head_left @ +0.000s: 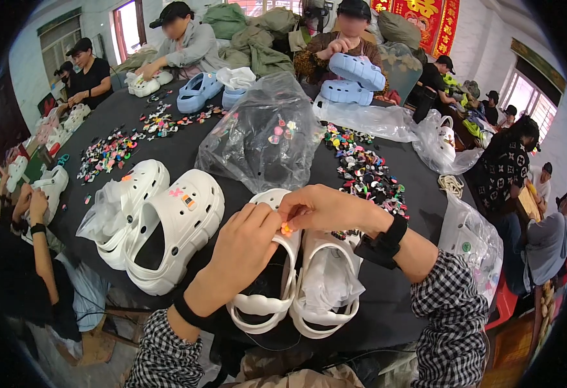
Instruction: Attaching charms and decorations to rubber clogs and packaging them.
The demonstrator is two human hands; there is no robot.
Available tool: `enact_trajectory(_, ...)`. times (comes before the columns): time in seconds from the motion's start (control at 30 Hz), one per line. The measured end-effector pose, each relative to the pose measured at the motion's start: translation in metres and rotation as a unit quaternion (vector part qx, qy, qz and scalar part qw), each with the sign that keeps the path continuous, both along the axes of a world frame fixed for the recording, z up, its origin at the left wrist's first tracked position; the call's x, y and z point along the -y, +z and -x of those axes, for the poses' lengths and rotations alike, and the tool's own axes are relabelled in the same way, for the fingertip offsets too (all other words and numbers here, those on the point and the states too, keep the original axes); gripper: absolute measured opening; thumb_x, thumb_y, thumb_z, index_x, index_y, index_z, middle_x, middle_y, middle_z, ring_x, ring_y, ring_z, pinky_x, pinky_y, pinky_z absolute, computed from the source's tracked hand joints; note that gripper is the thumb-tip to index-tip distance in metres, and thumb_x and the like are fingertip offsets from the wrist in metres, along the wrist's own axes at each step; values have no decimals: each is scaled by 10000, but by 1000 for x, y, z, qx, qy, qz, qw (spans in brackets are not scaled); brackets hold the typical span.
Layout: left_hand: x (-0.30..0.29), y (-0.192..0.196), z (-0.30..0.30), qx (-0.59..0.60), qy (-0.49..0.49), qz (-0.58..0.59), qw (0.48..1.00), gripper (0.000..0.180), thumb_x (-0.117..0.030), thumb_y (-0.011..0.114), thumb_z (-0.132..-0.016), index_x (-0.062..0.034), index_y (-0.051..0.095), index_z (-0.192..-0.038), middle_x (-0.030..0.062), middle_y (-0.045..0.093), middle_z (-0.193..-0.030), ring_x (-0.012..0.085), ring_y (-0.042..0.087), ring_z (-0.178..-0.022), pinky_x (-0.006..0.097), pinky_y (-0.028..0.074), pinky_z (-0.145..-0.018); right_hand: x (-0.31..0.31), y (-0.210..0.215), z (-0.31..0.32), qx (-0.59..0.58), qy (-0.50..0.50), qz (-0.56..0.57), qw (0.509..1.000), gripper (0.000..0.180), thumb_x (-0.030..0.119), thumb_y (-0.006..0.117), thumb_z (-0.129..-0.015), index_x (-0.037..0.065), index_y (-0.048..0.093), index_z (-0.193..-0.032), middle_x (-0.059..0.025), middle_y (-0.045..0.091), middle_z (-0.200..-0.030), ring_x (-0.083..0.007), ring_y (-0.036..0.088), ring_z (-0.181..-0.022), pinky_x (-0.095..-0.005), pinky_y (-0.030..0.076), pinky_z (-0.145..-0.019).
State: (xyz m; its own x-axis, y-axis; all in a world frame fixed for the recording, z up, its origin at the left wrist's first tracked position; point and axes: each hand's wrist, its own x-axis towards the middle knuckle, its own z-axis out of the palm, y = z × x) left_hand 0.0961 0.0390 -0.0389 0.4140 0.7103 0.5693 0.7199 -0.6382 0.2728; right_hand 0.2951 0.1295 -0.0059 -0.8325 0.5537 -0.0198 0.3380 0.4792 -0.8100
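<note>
Both hands at orange flower charm (pixel 286 228) against white clog (pixel 255 303), centre of frame
Left hand (pixel 237 249) closed over clog's upper; right hand (pixel 328 208) fingertips bunched at charm, can't tell if clamped on it; charm looks tiny, light, smooth, easy to drop, best pinched by its petal edge; clog likely light, springy foam, best steadied by its thick upper; charm pile (pixel 369 174) right of centre

White shoe (pixel 259 302): chunky clog with a heel strap, set sole-down on the black desk (pixel 180 152), toe pointed away, front partly hidden.
Flower charm (pixel 286 229): small, orange with a yellow centre, held at the shoe's upper.
</note>
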Motion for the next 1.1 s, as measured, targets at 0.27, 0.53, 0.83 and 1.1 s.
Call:
enact_trajectory(0.27,-1,2,1,-1,-5,-17,1000,264,-22,702,-698,-22,587,-935,123,574,-951,327,579,-917,424,481,-797,7,2,0,-7,-18,-75,997,172,69,667,-843,-5,706,-994,-133,721,-889,-215,683,-844,-338,524,-787)
enact_trajectory(0.53,-5,4,8,-33,-50,-48,997,309,-31,739,-665,-43,619,-950,106,640,-958,319,614,-891,424,487,-775,0,8,4,66,16,-59,996,205,106,611,-882,-10,704,-1023,-152,722,-929,-237,680,-875,-353,517,-805)
enact_trajectory(0.83,-3,6,4,4,-36,-90,995,348,-5,738,-651,-35,654,-987,96,672,-974,308,642,-895,413,521,-765,3,4,2,54,-6,-15,998,227,123,608,-868,-13,695,-1027,-129,712,-926,-215,656,-853,-347,502,-782)
enact_trajectory(1.1,-7,0,10,2,-57,-64,996,291,7,728,-664,-25,677,-949,93,675,-965,300,643,-877,398,527,-761,8,-6,0,-17,-86,5,996,168,90,668,-864,9,639,-1009,-84,674,-876,-169,633,-839,-325,501,-790)
